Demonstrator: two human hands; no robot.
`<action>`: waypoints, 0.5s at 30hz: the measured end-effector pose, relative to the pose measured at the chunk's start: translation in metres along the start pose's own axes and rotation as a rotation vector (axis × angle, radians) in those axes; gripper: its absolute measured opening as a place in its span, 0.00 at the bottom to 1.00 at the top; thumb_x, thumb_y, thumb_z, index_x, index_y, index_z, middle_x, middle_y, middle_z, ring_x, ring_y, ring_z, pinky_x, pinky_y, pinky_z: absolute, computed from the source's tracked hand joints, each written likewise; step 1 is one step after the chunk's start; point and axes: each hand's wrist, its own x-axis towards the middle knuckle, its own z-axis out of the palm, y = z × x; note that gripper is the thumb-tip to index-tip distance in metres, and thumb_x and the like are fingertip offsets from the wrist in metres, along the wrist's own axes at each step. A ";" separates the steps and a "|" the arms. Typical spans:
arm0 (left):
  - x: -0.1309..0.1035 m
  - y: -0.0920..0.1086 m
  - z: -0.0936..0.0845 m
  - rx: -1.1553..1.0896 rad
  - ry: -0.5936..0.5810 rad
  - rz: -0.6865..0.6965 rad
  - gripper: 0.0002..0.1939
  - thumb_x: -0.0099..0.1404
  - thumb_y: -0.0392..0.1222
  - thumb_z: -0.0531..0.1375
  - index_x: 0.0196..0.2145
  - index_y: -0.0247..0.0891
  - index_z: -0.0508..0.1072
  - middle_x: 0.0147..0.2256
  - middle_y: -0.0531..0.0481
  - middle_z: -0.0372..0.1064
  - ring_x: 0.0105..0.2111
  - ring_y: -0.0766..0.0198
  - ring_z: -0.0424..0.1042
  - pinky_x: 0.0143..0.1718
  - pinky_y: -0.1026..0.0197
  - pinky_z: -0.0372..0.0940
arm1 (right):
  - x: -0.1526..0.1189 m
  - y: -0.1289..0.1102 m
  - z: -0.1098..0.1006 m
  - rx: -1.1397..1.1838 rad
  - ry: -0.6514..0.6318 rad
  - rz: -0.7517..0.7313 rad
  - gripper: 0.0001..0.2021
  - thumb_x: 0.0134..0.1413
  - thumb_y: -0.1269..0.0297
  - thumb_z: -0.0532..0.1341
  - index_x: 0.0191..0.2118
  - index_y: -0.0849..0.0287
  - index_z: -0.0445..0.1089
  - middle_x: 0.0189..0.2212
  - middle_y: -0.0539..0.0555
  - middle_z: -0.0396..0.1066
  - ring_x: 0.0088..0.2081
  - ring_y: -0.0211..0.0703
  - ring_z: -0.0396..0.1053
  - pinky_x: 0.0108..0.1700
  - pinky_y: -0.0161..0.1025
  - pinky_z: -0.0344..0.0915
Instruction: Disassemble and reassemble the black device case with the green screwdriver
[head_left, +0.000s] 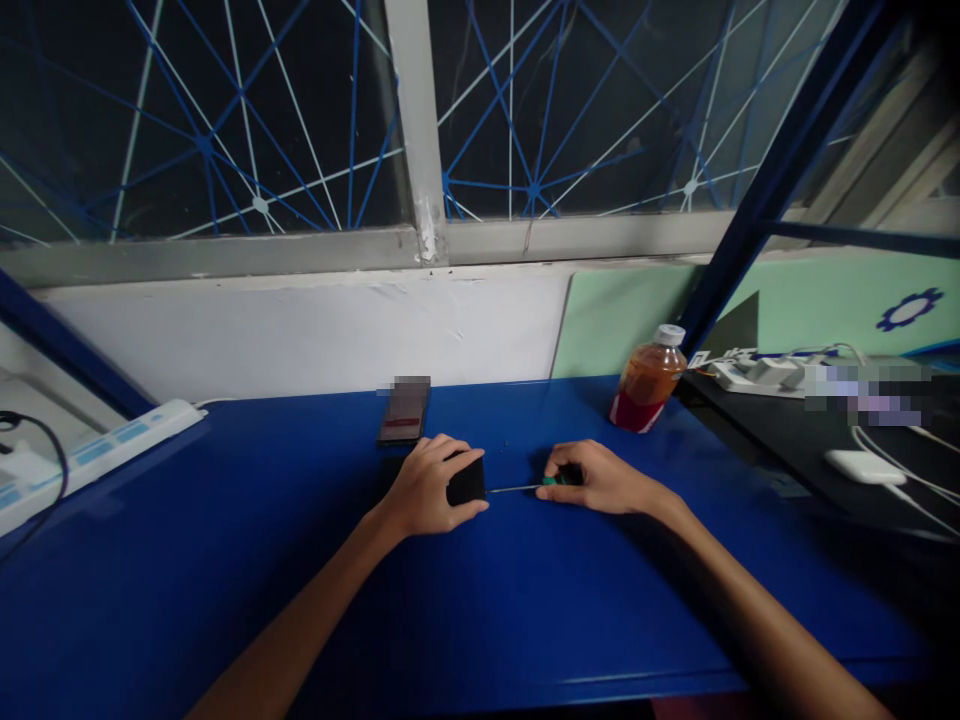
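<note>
My left hand (439, 485) is wrapped over a black box-like object (468, 480) on the blue table, thumb on the near side and fingers on the far side. My right hand (600, 475) pinches the green handle of a screwdriver (514, 489). Its thin metal shaft lies level and points left, with the tip at the right face of the black object. Whether the tip sits in a screw is too small to tell. A few tiny dark bits (505, 446) lie on the table beyond the shaft.
A phone (405, 412) lies behind my left hand. At the back right stands a bottle of amber drink (649, 380). White power strips (112, 455) edge the left side and sit on the black surface at right, with cables and a white charger (864, 467). Blue posts flank the table (480, 610).
</note>
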 end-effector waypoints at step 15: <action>0.000 0.001 -0.001 0.011 -0.007 -0.001 0.29 0.56 0.55 0.62 0.53 0.43 0.67 0.47 0.42 0.68 0.45 0.48 0.66 0.44 0.45 0.60 | -0.001 -0.007 0.000 -0.001 0.021 -0.006 0.15 0.54 0.51 0.60 0.30 0.58 0.65 0.21 0.46 0.63 0.22 0.34 0.56 0.25 0.33 0.49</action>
